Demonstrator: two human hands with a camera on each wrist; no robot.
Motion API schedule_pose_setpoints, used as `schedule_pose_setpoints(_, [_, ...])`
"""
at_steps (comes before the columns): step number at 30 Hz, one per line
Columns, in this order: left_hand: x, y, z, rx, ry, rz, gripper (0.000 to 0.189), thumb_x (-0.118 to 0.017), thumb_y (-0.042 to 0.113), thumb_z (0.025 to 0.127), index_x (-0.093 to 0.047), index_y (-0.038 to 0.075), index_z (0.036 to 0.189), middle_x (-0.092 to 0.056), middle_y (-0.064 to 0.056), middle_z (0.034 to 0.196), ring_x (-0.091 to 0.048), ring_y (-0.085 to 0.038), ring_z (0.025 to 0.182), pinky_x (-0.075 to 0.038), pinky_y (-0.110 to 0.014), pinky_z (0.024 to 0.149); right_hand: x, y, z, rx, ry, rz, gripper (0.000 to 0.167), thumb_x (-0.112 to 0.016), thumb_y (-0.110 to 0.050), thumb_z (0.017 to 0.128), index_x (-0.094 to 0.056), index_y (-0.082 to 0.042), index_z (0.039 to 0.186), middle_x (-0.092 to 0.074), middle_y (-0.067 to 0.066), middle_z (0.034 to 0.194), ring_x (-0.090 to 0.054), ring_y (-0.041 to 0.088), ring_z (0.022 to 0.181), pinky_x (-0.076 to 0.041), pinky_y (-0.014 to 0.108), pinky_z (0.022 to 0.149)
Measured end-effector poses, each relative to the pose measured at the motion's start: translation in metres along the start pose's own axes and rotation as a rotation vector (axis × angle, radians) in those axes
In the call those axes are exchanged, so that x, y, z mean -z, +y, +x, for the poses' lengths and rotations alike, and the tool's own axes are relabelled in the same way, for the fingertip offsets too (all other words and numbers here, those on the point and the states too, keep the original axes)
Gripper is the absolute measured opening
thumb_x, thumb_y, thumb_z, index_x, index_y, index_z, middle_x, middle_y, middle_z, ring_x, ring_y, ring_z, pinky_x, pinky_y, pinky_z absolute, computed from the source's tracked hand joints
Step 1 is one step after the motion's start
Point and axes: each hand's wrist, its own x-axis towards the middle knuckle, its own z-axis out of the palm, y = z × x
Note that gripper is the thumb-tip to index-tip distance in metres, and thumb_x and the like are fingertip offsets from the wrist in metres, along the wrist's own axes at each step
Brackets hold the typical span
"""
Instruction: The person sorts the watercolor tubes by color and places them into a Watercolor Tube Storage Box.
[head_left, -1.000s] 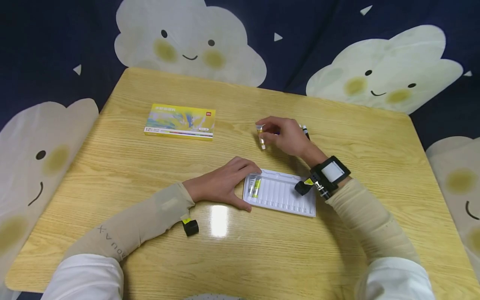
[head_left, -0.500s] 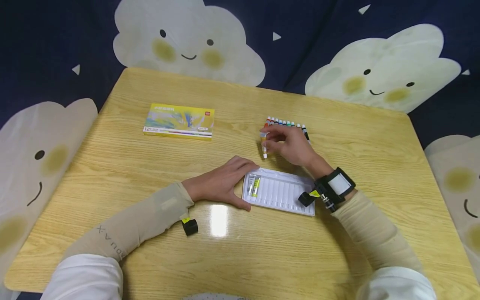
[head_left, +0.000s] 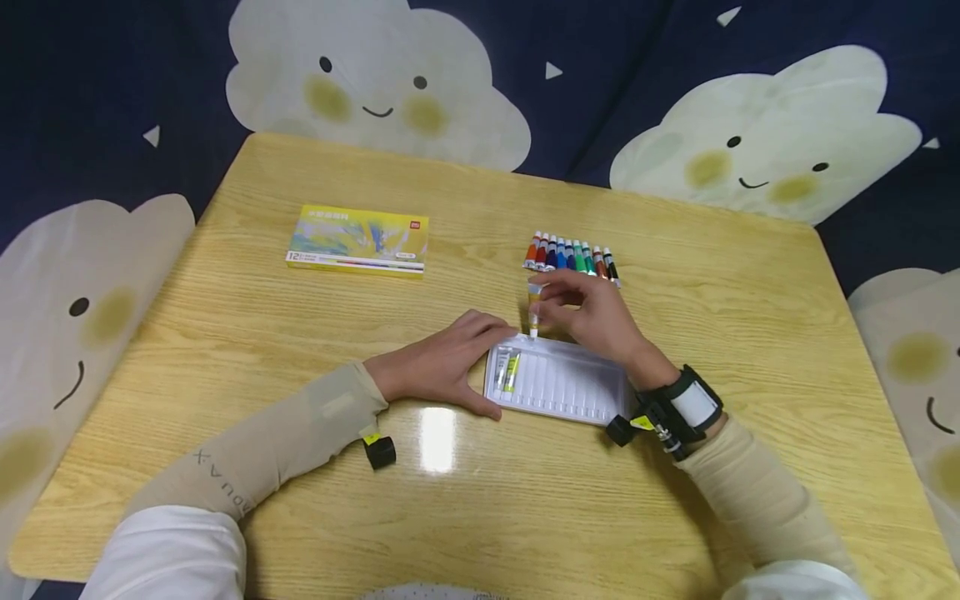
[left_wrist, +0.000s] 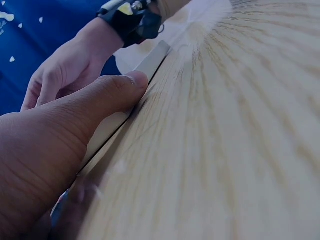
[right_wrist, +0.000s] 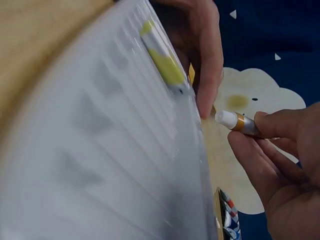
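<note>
right hand (head_left: pixel 597 318) pinched skinny shiny paint tube (head_left: pixel 534 320), cap (right_wrist: pixel 226 118) aimed 6 o'clock-ish, long axis basically 12-to-6, left hand (head_left: pixel 446 367) gripped ridged plastic tray (head_left: pixel 566 382) at 9 o'clock

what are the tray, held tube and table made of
Tray: probably moulded plastic, with a shiny, ridged white surface. Tube: silvery sheen, perhaps metal or laminate; its white cap looks plastic. Table: glossy, showing grain and glare; wood or laminate, unclear.
</note>
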Motion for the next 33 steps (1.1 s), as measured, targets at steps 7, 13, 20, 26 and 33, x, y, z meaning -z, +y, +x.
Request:
schedule_pose_setpoints(7, [0.000,0.001,0.000,0.013,-0.012,-0.008,0.112,-0.083,0.065,0.077,-0.035,0.009,0.161,-0.040,-0.007,0.159,-0.036,-0.022,0.146,-0.039,-0.041,0.123,-0.006,-0.005,-0.016,-0.020,0.019,0.028,0.032,-0.077,-0.009,0.093,-0.073,-0.009,0.125,-0.077,0.014,0.107,-0.074,0.016,0.092,-0.058,0.017,0.079])
schedule_pose_setpoints(13, [0.001,0.001,0.001,0.011,-0.003,-0.009,0.112,-0.083,0.065,0.076,-0.035,0.010,0.161,-0.040,-0.007,0.159,-0.036,-0.022,0.145,-0.039,-0.042,0.122,-0.014,-0.007,-0.028,-0.049,0.026,0.049,0.032,-0.077,-0.006,0.092,-0.073,-0.009,0.123,-0.077,0.015,0.107,-0.075,0.015,0.090,-0.059,0.017,0.077])
schedule_pose_setpoints(20, [0.000,0.001,0.000,0.006,0.008,-0.005,0.112,-0.084,0.065,0.076,-0.035,0.010,0.161,-0.041,-0.008,0.158,-0.037,-0.023,0.144,-0.040,-0.042,0.121,-0.020,-0.005,-0.037,-0.091,0.038,0.054,0.032,-0.079,-0.007,0.090,-0.073,-0.008,0.121,-0.077,0.014,0.103,-0.075,0.017,0.088,-0.058,0.017,0.075])
schedule_pose_setpoints(26, [0.000,0.001,0.001,0.013,0.000,-0.006,0.112,-0.084,0.065,0.075,-0.035,0.011,0.161,-0.041,-0.007,0.158,-0.037,-0.022,0.144,-0.040,-0.042,0.121,-0.025,-0.003,-0.043,-0.169,0.029,0.105,0.030,-0.080,-0.012,0.091,-0.073,-0.008,0.120,-0.077,0.016,0.103,-0.073,0.008,0.083,-0.058,0.018,0.073])
schedule_pose_setpoints(33, [-0.001,0.001,0.001,0.021,-0.010,-0.007,0.113,-0.084,0.065,0.075,-0.034,0.012,0.162,-0.040,-0.006,0.159,-0.037,-0.022,0.144,-0.040,-0.042,0.121,-0.031,0.000,-0.047,-0.188,0.037,0.113,0.028,-0.081,-0.018,0.091,-0.074,-0.010,0.117,-0.078,0.014,0.101,-0.073,0.008,0.080,-0.056,0.019,0.071])
